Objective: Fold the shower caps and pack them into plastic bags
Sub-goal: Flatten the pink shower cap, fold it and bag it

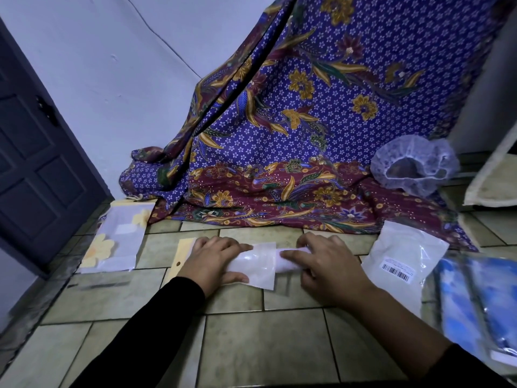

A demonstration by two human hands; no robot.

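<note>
Hands: left [212, 261] grips plastic bag [256, 271], right [330, 267] pinches rolled shower cap [283, 265].

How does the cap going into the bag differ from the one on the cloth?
Bagged cap: rolled tight; cloth cap: puffed open. Bagged cap is partly inside the bag, held between the left hand and right hand; cloth cap lies untouched on the cloth. Both look pale and thin.
</note>
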